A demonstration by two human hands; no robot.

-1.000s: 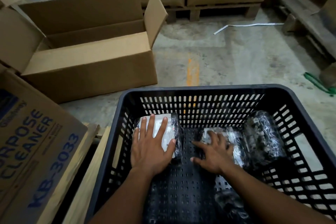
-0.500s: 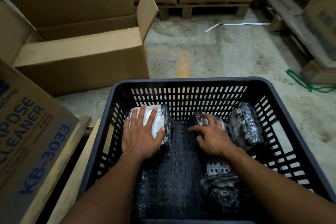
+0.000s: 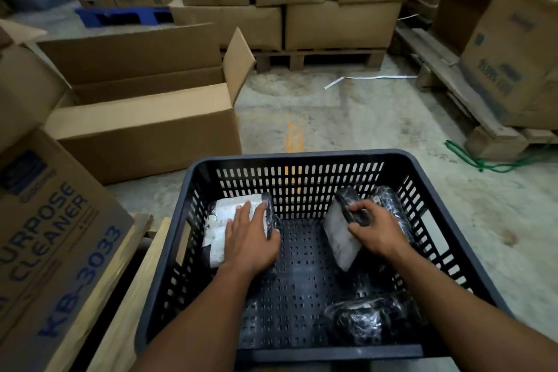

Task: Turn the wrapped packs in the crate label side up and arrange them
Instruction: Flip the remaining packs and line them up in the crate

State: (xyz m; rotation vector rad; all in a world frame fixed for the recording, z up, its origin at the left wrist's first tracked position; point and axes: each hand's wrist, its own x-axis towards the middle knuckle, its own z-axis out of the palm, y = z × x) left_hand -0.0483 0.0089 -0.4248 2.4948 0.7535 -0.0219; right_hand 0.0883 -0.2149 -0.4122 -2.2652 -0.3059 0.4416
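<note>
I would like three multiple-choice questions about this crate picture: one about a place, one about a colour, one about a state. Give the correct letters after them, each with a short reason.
1. Where in the crate is the pack under the left hand?
A. far left corner
B. near right corner
C. outside the crate

2. What colour is the crate?
A. blue
B. black
C. yellow

3. How is the pack in the right hand positioned?
A. flat on the crate floor
B. tilted up on edge, held by the fingers
C. lifted above the rim

Answers:
1 A: the labelled pack lies against the left wall near the far wall.
2 B: the slotted plastic walls are black.
3 B: the tilted pack stands slanted with its pale face showing, still inside the crate.
</note>
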